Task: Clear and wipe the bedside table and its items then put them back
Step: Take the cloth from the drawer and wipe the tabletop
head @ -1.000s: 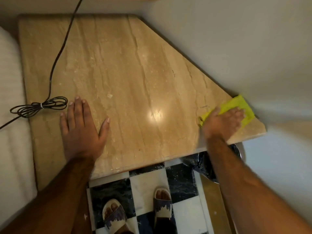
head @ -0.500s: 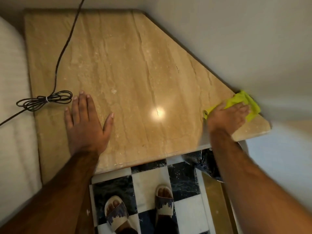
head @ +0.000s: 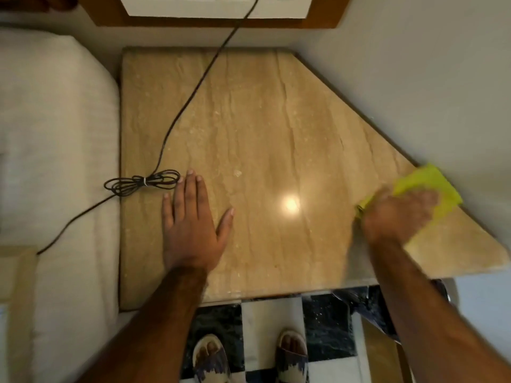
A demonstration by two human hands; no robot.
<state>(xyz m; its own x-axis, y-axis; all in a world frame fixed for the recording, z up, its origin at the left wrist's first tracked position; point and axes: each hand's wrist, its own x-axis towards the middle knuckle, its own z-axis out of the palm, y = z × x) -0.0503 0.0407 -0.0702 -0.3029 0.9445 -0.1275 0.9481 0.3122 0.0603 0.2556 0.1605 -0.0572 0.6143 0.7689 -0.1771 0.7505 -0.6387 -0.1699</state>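
My right hand [head: 398, 217] presses flat on the yellow cloth [head: 431, 186] at the right of the frame, on the bedside table [head: 262, 128] close to its slanted edge by the wall. The cloth's long axis runs from lower left to upper right, its far corner pointing toward the wall; my fingers lie over it rather than closing round it, and the hand is blurred. My left hand [head: 193, 225] lies palm down on the marble top, left of centre, fingers spread and pointing to the top of the frame, holding nothing. Its fingertips sit just beside the tied coil of black cable [head: 141, 182], which overhangs the table's left edge by the mattress [head: 55, 134].
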